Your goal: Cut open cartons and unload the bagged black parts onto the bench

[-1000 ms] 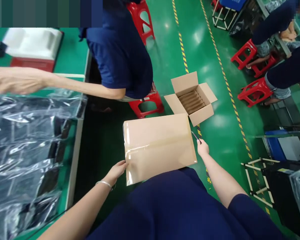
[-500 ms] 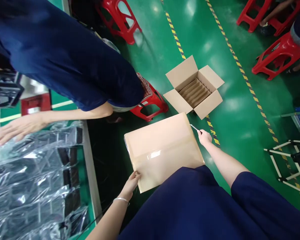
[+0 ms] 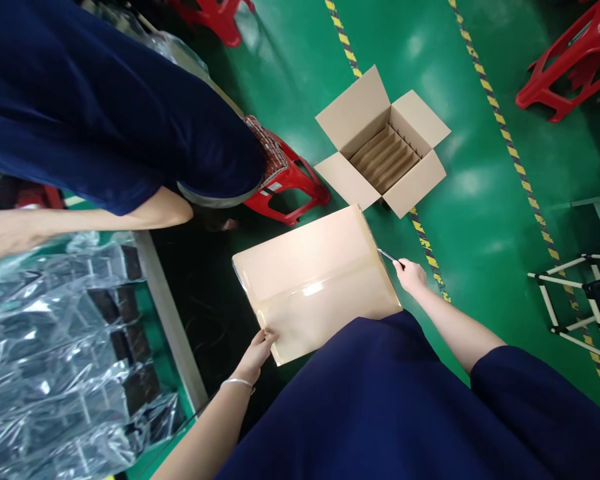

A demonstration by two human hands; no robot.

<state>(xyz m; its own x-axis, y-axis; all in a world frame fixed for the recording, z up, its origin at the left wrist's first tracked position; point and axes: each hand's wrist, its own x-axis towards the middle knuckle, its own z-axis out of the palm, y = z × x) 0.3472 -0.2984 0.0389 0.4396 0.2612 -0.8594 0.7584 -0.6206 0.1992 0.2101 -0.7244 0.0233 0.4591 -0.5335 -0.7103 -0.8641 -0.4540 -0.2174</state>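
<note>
A closed cardboard box point(image 3: 315, 267) lies in front of me, its flaps sealed with shiny clear tape. My left hand point(image 3: 260, 347) is closed in a pinch on the box's near left corner. On the other side, my right hand point(image 3: 411, 275) grips a slim knife point(image 3: 391, 257) with a dark handle and a thin metal blade. The blade's tip is at the right edge of the box. Whether it has gone into the tape, I cannot tell.
An open carton point(image 3: 385, 153) with cardboard dividers stands on the green floor ahead. A co-worker's arm point(image 3: 80, 220) reaches over a bench with several plastic-wrapped dark items point(image 3: 70, 347). Nearby are a red stool point(image 3: 290, 190) and a white pipe frame point(image 3: 575, 307).
My view has shifted slightly, so the box and the open carton sit further left and higher. Both hands keep their places on the box and the knife.
</note>
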